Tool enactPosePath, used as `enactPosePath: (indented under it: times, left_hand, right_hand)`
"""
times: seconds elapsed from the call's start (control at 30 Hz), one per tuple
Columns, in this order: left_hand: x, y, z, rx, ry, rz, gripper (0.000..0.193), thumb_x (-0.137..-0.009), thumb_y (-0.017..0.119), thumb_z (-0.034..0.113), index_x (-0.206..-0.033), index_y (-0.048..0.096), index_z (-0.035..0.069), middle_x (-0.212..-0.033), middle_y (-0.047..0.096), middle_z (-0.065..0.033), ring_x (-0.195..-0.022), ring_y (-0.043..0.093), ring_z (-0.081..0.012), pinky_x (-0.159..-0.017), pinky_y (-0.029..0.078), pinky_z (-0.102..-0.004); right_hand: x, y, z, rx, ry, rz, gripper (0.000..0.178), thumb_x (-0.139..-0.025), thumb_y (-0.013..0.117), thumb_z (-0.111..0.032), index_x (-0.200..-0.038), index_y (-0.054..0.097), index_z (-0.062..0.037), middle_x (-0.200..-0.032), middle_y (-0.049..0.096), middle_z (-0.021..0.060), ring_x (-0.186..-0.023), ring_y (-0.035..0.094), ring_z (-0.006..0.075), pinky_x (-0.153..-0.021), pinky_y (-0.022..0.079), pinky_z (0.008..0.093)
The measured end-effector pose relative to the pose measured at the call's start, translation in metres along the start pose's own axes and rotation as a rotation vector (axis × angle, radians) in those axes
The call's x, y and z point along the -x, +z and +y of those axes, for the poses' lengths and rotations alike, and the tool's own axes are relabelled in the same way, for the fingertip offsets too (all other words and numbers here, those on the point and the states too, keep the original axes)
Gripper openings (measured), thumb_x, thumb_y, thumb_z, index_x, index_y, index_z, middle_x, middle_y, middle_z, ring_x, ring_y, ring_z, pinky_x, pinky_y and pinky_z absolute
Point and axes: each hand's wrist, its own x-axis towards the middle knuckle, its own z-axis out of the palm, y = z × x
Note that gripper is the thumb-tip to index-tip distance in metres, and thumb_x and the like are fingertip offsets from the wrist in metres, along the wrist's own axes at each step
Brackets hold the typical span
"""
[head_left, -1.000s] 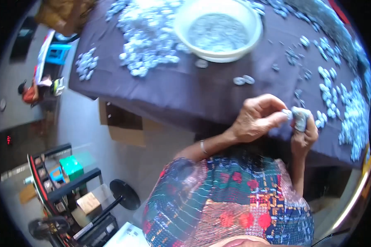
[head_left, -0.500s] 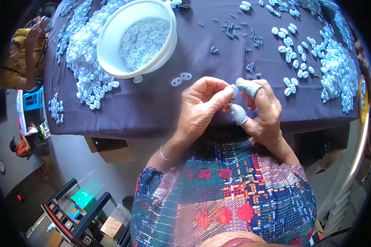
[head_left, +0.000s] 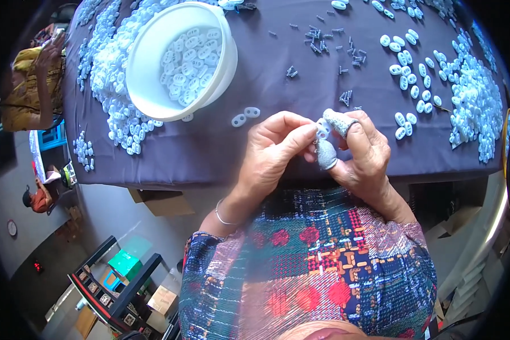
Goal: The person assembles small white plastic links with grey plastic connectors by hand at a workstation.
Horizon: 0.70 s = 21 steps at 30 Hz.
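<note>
In front of me, over the table's near edge, both hands meet. My left hand (head_left: 273,148) pinches a small white oval plastic piece with two holes (head_left: 323,131) between thumb and forefinger. My right hand (head_left: 364,148) closes on the same piece from the other side, its thumb and forefinger wearing grey fabric finger covers. Fingertips hide part of the piece. Just left of my hands, two similar white pieces (head_left: 246,116) lie on the dark cloth. Beyond them, a white bowl (head_left: 230,63) holds many more pieces.
Small metal springs (head_left: 317,44) lie scattered beyond my hands. Heaps of white pieces cover the table's left (head_left: 105,68) and right (head_left: 477,96), with loose oval pieces (head_left: 405,71) nearer the right heap. Another person (head_left: 37,85) sits at the far left.
My right finger and thumb have closed in on the white piece, and its holes now show between my fingertips. The whole view has shifted slightly.
</note>
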Motion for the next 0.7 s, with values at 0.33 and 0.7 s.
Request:
enactPosePath:
  times: [0.33, 0.7]
  left_hand:
    - [0.003, 0.006, -0.002, -0.139, 0.029, 0.075, 0.009, -0.087, 0.061, 0.007, -0.091, 0.062, -0.001, -0.079, 0.062, -0.0026, -0.068, 0.056, -0.0059, -0.063, 0.046, -0.0187]
    - [0.004, 0.011, -0.002, -0.267, 0.088, 0.084, 0.008, -0.086, 0.062, 0.006, -0.089, 0.061, -0.001, -0.076, 0.061, -0.0017, -0.064, 0.055, -0.0046, -0.057, 0.046, -0.0169]
  right_hand:
    - [-0.007, -0.010, 0.003, 0.090, 0.011, -0.195, 0.038, -0.063, 0.071, -0.017, -0.092, 0.057, 0.0033, -0.076, 0.053, 0.0119, -0.064, 0.059, 0.0274, -0.055, 0.049, 0.0344]
    - [-0.016, -0.018, -0.002, 0.100, 0.046, -0.342, 0.026, -0.067, 0.070, -0.010, -0.083, 0.054, 0.0032, -0.070, 0.052, 0.0133, -0.058, 0.056, 0.0301, -0.050, 0.045, 0.0360]
